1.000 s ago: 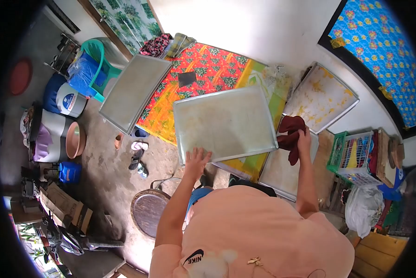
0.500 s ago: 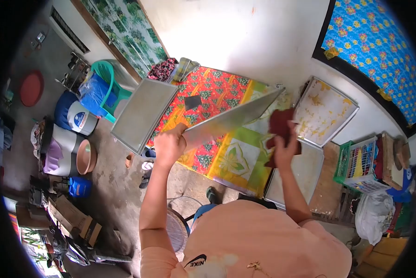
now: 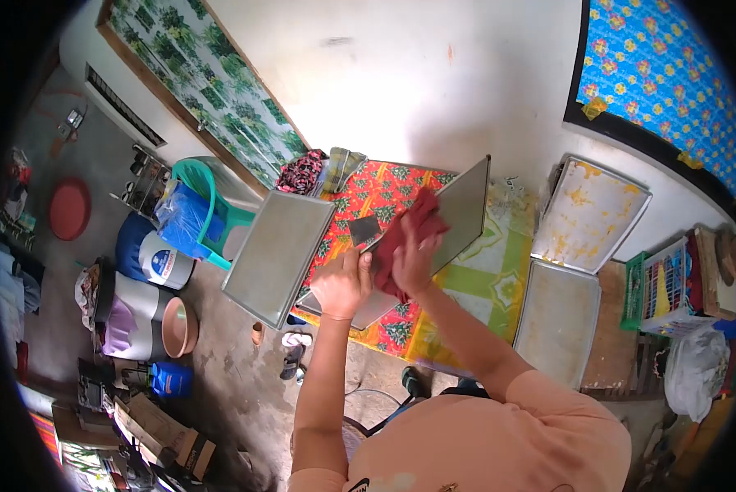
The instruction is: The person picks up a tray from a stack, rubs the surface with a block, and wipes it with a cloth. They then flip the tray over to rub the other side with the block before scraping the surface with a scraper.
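Observation:
My left hand (image 3: 342, 284) is closed on the near edge of a flat metal tray (image 3: 464, 215), which is held tilted above the table. In my right hand (image 3: 414, 261) is a dark red cloth (image 3: 407, 236), pressed against the tray's face. The table's cover is patterned in red, yellow and green (image 3: 496, 271). A small dark square (image 3: 365, 230) lies on it, left of the cloth. Another metal tray (image 3: 278, 252) lies at the table's left end, jutting over the edge.
Two more trays are at the right, a yellow-stained one (image 3: 593, 215) and a plain one (image 3: 555, 316). Beyond them stands a crate (image 3: 665, 279). A green chair (image 3: 195, 176), a bucket (image 3: 164, 264) and a basin (image 3: 180, 326) are on the left.
The red cloth and my right hand have moved left onto the tray. The tray's face has turned more toward the camera, and the whole view has shifted.

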Available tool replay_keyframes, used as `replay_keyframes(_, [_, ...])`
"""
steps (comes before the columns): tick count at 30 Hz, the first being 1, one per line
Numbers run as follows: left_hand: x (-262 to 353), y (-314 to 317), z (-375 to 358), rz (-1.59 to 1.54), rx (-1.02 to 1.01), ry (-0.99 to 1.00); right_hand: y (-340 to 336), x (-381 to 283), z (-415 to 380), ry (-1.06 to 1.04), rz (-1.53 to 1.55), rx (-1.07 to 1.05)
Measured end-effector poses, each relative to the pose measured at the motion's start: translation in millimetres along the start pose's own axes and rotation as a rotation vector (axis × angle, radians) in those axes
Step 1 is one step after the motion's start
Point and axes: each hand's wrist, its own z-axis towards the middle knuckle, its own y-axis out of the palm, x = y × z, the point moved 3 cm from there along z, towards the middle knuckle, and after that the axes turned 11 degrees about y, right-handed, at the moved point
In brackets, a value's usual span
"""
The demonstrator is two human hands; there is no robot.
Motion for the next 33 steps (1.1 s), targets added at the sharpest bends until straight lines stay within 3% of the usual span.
replay_keyframes(6, [-15,10,7,0.001,0.053,0.037,6,76,92,0.408,0.02,0.3])
replay_keyframes(8, [-19,13,8,-0.002,0.047,0.014,28,135,90,0.501,-0.027,0.417])
replay_keyframes(12, [-22,15,9,0.003,0.038,0.001,46,220,49,0.82,-0.119,0.363])
replay_keyframes(17, [-27,23,9,0.047,0.032,-0.014,62,226,-44,1.037,-0.161,0.17])
replay_keyframes(25, [-25,20,12,0.111,0.028,-0.005,106,63,-202,1.31,-0.073,-0.186])
replay_keyframes(27, [-21,18,10,0.149,-0.008,0.0,103,14,-230,1.338,0.054,-0.326])
replay_keyframes(29, [-18,15,10,0.127,-0.005,0.022,113,0,-272,1.362,0.081,-0.663])
replay_keyframes(32, [-23,17,7,0.091,-0.06,0.02,93,-1,-271,1.165,0.38,-1.117])
replay_keyframes(33, [-26,17,7,0.081,-0.085,0.014,59,-14,-235,0.993,0.451,-1.106])
